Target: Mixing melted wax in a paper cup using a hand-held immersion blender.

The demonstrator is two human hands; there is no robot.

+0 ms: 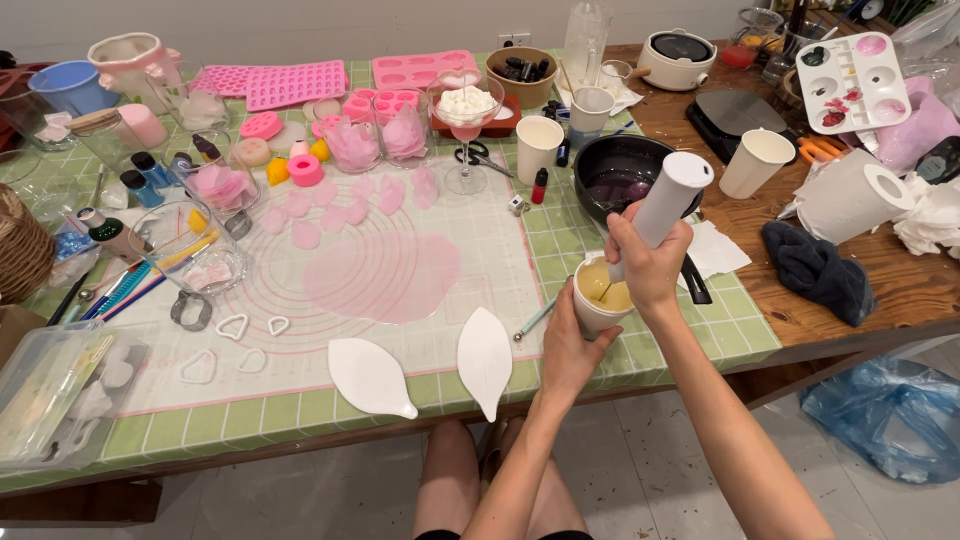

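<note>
Paper cup (598,300) of yellow liquid sits at the near table edge, just right of the silicone mat (400,270). I see the left hand (570,350) wrapped around its lower wall from below, fingers closed, steadying it. Right hand (645,260) is clenched on a white handheld mixer (665,205), tilted so its thin shaft dips into the liquid; the tip is submerged, so I cannot tell its shape. Two white leaf-shaped pieces (430,365) lie left of the cup. Black pan (625,180) stands just behind. Pink moulds (295,82) line the far edge.

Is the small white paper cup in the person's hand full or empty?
Partly full: the small white paper cup, held by the left hand, shows yellow liquid inside.
</note>
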